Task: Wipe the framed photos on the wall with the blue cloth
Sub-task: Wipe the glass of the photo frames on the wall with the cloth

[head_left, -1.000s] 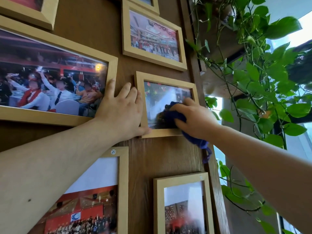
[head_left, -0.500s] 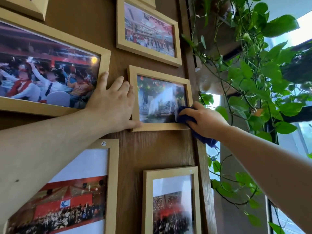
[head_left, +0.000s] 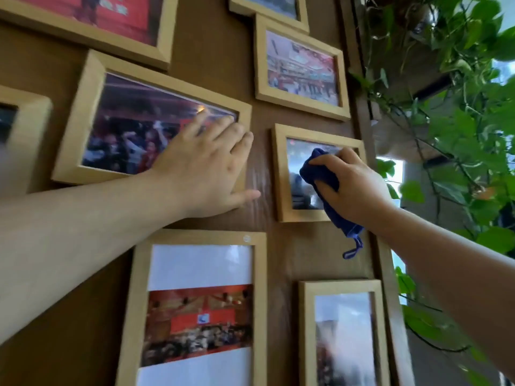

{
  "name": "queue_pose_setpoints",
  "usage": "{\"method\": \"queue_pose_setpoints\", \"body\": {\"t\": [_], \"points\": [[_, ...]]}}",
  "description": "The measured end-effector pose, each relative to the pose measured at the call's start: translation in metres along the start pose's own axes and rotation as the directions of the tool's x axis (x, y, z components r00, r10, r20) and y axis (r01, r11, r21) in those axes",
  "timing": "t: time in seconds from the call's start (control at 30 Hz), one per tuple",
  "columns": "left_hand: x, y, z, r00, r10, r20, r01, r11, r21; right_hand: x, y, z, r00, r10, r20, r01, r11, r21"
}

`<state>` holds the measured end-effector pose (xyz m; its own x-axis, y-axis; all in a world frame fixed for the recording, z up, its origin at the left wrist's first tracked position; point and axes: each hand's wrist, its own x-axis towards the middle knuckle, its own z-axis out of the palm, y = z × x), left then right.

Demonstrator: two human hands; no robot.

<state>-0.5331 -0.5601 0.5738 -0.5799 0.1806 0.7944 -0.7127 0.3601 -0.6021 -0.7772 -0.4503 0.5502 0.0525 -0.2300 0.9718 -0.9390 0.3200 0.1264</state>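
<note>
Several light wooden framed photos hang on a brown wood wall. My right hand (head_left: pixel 354 188) grips a bunched blue cloth (head_left: pixel 320 174) and presses it against the glass of the small middle frame (head_left: pixel 281 174); the cloth's tail and loop hang below that frame. My left hand (head_left: pixel 206 165) lies flat with fingers spread over the lower right corner of the large landscape frame (head_left: pixel 83 126), thumb on the bare wall between the two frames.
More frames surround them: one above right (head_left: pixel 302 71), a tall one below left (head_left: pixel 195 316), one below right (head_left: pixel 342 335), others at the top and far left. A leafy green vine (head_left: pixel 468 129) hangs close to the wall's right edge, by a window.
My right hand with the cloth has moved from the small frame's lower right corner back onto its glass. My left hand has shifted left, off the small frame's edge and onto the large frame.
</note>
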Motion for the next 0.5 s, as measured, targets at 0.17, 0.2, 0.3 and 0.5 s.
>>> {"method": "queue_pose_setpoints", "body": {"t": [0.17,0.2,0.3,0.5], "points": [[-0.036,-0.076,-0.006,0.999,-0.031,0.016,0.030,0.999,0.043,0.036,-0.076,-0.004,0.996,-0.033,-0.083,0.041,0.995,0.095],[-0.045,-0.091,-0.007,0.999,-0.038,0.032,0.036,0.998,0.058,0.044,-0.092,-0.004,0.995,-0.039,-0.093,0.050,0.992,0.114],[-0.068,-0.125,-0.012,0.995,-0.066,0.076,0.058,0.992,0.110,0.061,-0.136,-0.003,0.991,-0.044,-0.124,0.066,0.981,0.180],[-0.087,-0.154,-0.012,0.965,-0.150,0.216,0.136,0.988,0.078,0.083,-0.197,0.002,0.990,-0.076,-0.118,0.091,0.987,0.132]]}}
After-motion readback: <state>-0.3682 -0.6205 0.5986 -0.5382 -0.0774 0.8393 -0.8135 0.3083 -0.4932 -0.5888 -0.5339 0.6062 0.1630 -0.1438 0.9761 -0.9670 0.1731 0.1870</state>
